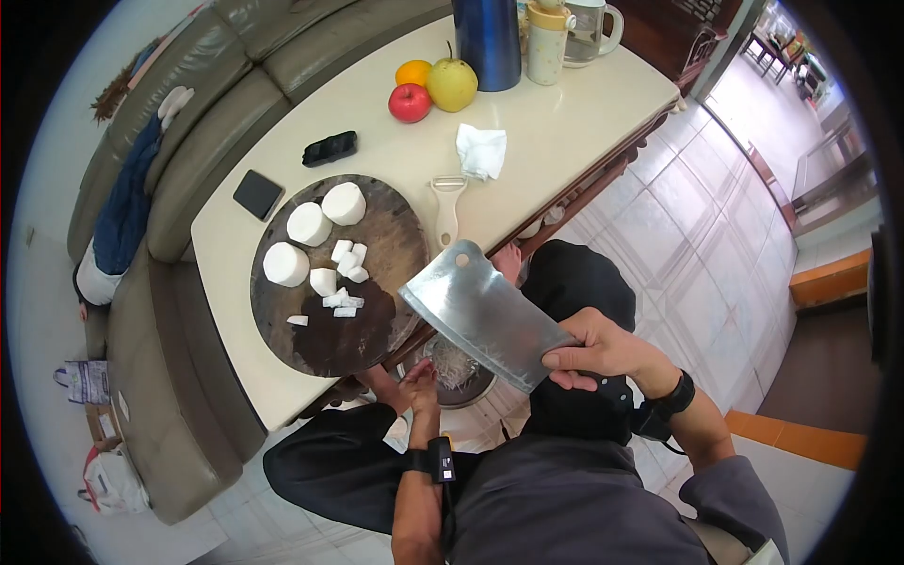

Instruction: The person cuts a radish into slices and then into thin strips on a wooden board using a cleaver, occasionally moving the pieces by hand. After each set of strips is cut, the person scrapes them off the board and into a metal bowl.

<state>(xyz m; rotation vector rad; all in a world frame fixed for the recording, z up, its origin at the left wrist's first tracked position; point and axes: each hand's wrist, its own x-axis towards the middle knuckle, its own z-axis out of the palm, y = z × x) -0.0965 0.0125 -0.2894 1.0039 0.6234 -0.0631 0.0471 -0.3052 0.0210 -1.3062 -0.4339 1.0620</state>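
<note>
My right hand (603, 350) is closed around the handle end of a cleaver (485, 315), its broad blade raised past the table edge and slanting up to the left. Lower down, my left hand (421, 384) hangs below the table edge with its fingers stretched out and nothing visible in them. It is beside a bin (457, 369) holding pale shreds. On the round wooden chopping board (395, 226) stand three thick white radish rounds (309, 224). Smaller cut radish chunks (350, 262) lie near the board's middle, with a dark wet patch below them.
A peeler (448, 209) and crumpled tissue (481, 152) lie right of the board. Behind it are a phone (257, 194), black case (330, 149), apple (410, 104), pear (452, 85), orange fruit (412, 72) and blue flask (487, 42). A sofa (179, 377) borders the left.
</note>
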